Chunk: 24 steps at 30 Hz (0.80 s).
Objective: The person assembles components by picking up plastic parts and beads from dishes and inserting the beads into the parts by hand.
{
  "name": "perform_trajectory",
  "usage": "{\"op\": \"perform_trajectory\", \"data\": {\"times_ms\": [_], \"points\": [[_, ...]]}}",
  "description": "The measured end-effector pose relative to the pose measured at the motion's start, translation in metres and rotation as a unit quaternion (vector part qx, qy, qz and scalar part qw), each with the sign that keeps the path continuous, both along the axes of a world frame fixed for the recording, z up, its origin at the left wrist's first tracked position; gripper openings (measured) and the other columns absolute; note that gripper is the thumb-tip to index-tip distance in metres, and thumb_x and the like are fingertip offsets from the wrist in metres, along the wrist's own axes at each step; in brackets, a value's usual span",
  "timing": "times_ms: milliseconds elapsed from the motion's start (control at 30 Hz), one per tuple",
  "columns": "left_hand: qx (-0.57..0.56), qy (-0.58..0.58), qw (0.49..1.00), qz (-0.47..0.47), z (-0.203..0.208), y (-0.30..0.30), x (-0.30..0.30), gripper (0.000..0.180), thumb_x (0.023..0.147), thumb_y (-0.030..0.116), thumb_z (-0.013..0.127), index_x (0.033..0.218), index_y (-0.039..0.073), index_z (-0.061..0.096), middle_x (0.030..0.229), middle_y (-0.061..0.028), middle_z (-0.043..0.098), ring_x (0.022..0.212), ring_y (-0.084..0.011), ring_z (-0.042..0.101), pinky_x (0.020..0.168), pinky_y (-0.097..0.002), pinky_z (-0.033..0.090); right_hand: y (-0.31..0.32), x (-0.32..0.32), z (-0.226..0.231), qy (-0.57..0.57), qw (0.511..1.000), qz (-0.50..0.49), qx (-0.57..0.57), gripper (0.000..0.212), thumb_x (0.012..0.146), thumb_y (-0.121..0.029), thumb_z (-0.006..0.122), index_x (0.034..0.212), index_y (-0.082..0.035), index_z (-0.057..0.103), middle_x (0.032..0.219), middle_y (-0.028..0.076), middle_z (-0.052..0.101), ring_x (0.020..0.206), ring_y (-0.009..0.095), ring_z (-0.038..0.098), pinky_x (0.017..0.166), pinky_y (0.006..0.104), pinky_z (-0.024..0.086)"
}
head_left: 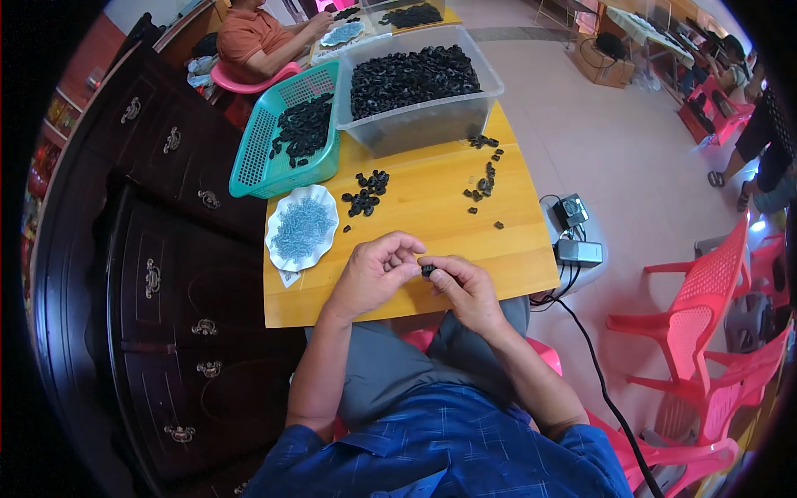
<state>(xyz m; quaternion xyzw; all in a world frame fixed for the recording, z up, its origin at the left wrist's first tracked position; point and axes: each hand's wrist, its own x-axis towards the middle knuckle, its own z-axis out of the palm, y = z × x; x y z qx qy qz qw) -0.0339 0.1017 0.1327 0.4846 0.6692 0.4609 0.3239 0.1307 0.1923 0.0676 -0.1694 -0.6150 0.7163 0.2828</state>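
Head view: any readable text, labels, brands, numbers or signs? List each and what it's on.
Nothing legible anywhere.
White slip at the white dish's near edge: any print too small to read.
Black adapter: any marking too small.
Grey box: same.
Cardboard box on the floor: any print too blurred.
Black part in the right hand: too small to show any.

A big, dark brown cabinet (237,344) with shiny metal handles (152,278) stands on the left. The tabletop (423,187) is yellow wood. The floor (573,137) is pale and smooth. Pink plastic chairs (704,319) sit on the right. Farther back is a brown cardboard box (591,68). The room looks bright.
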Motion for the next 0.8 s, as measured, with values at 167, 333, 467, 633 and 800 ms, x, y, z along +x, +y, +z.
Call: {"op": "perform_trajectory", "data": {"times_ms": [167, 333, 467, 633, 800], "points": [[-0.015, -0.033, 0.999, -0.02, 0.0, -0.002, -0.002, 0.024, 0.084, -0.001, 0.068, 0.107, 0.002, 0.063, 0.085, 0.0038, 0.059, 0.073, -0.0015, 0.054, 0.068, -0.0163, 0.045, -0.001, -0.001, -0.002, 0.018, 0.993, 0.05, -0.107, 0.025, 0.099, -0.008, 0.056, 0.121, 0.001, 0.064, 0.097, 0.004, 0.064, 0.081, 0.01, 0.059, 0.073, 0.0236, 0.05], [-0.011, -0.09, 0.996, -0.021, -0.006, 0.005, 0.001, 0.022, 0.084, -0.002, 0.069, 0.106, 0.001, 0.062, 0.085, 0.0025, 0.061, 0.071, -0.0026, 0.056, 0.067, -0.0171, 0.046, 0.002, -0.001, -0.002, 0.052, 0.98, 0.068, -0.179, 0.026, 0.101, -0.01, 0.054, 0.123, 0.001, 0.062, 0.099, 0.003, 0.064, 0.086, 0.009, 0.058, 0.077, 0.0237, 0.05], [-0.012, -0.19, 0.982, -0.012, -0.012, 0.011, -0.001, 0.013, 0.087, 0.003, 0.067, 0.1, 0.001, 0.064, 0.081, 0.001, 0.063, 0.07, -0.0039, 0.057, 0.064, -0.0189, 0.047, 0.005, 0.001, 0.002, 0.066, 0.979, 0.077, -0.178, 0.023, 0.101, -0.011, 0.053, 0.12, 0.0, 0.06, 0.1, 0.003, 0.064, 0.088, 0.009, 0.058, 0.078, 0.0232, 0.05], [0.029, -0.277, 0.961, 0.008, -0.026, 0.03, -0.008, 0.012, 0.089, 0.008, 0.068, 0.097, -0.001, 0.066, 0.082, 0.0, 0.065, 0.071, -0.0053, 0.059, 0.064, -0.0206, 0.048, 0.008, 0.006, 0.009, 0.088, 0.955, 0.112, -0.259, 0.023, 0.1, -0.015, 0.057, 0.118, -0.002, 0.061, 0.099, 0.004, 0.065, 0.086, 0.01, 0.06, 0.079, 0.0237, 0.05], [0.023, 0.09, 0.994, 0.06, -0.047, 0.07, 0.006, 0.023, 0.085, 0.011, 0.07, 0.106, 0.003, 0.068, 0.087, -0.0068, 0.067, 0.073, -0.0155, 0.065, 0.067, -0.029, 0.053, 0.008, 0.009, 0.013, 0.102, 0.923, 0.165, -0.331, 0.024, 0.099, -0.02, 0.059, 0.116, -0.003, 0.062, 0.099, 0.004, 0.065, 0.085, 0.011, 0.062, 0.079, 0.0237, 0.05]]}}
